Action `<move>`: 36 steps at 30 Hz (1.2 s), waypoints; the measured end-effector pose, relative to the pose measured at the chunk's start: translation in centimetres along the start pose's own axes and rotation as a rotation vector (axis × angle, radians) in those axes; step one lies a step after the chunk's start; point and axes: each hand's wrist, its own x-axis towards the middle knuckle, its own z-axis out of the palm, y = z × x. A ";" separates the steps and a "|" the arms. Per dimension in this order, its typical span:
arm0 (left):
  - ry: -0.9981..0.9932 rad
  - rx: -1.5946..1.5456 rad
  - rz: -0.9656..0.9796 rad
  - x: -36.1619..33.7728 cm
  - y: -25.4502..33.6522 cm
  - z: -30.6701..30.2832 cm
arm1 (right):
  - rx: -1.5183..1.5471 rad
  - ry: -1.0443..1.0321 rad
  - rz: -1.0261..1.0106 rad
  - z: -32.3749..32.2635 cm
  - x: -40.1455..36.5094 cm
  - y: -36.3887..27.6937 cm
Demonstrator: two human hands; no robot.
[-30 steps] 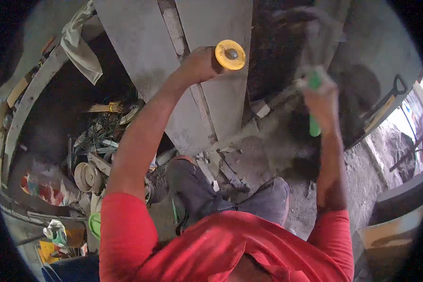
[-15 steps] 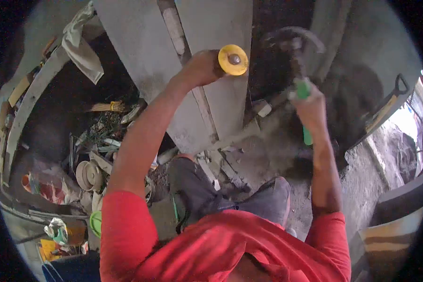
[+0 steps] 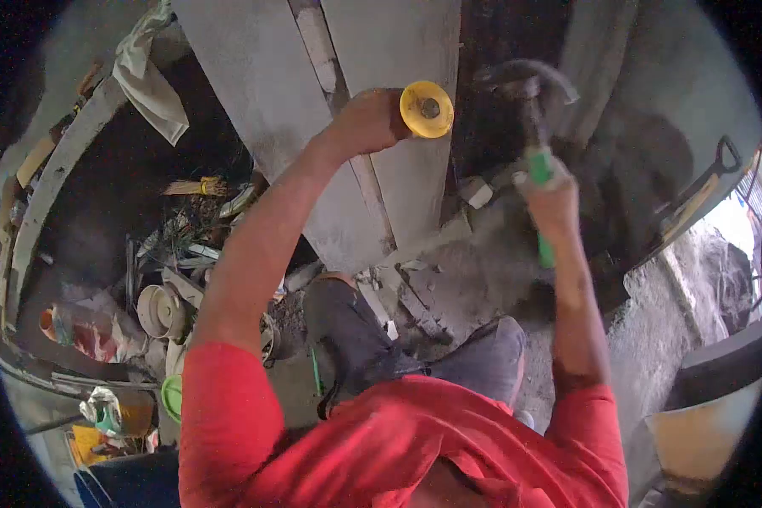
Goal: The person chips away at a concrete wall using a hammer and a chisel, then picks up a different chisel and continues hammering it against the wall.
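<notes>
My left hand (image 3: 371, 121) is closed round a chisel with a round yellow guard (image 3: 437, 125); its metal striking end faces me. The chisel's blade is hidden behind the guard and hand. Just beyond that hand stands a grey concrete wall face (image 3: 398, 51), split by a long groove (image 3: 316, 46) with rougher material inside. To the right, my right hand (image 3: 554, 206) grips a claw hammer (image 3: 541, 167) by its green handle. The hammer is raised with its curved metal head up, apart from the chisel.
Broken rubble (image 3: 406, 296) lies on the floor near my knees. On the left are a pale round pot (image 3: 161, 311), a bundle of sticks (image 3: 196, 186) and a hanging white cloth (image 3: 148, 93). A long-handled tool (image 3: 694, 199) leans at the right.
The chisel and my left hand have shifted slightly right and down. The hammer and my right hand have moved slightly; the hammer stays raised. Both grips are the same.
</notes>
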 end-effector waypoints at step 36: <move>0.036 -0.065 -0.144 0.1 -2.9 0.9 | 0.079 -0.199 0.217 -1.1 -0.8 -2.0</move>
